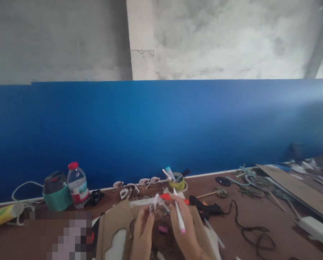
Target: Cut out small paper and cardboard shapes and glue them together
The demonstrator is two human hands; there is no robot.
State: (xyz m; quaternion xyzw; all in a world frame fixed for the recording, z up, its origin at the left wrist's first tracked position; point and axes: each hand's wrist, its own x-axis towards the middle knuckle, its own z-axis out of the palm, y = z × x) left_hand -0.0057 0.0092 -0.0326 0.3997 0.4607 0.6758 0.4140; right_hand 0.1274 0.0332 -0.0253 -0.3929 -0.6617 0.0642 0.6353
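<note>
My left hand (143, 227) is closed, its thumb and fingers pinching a small white piece (156, 203) with some dark marking; its kind is hard to make out. Close beside it, my right hand (183, 224) grips a white marker (179, 215) with a pink end pointing down toward me. A red-orange object (166, 196) shows at the right hand's fingertips, partly covered by them; whether it is held too is unclear. Both hands are above an open cardboard box (114, 224). A small pink block (162, 229) lies between the wrists.
Behind the hands stand a yellow-green pen holder (177, 185) and several white bird-like cutouts (144, 182). A black glue gun (208, 208) with its cord lies right. To the left are a water bottle (78, 187) and a teal container (57, 198). A power strip (317, 229) sits far right.
</note>
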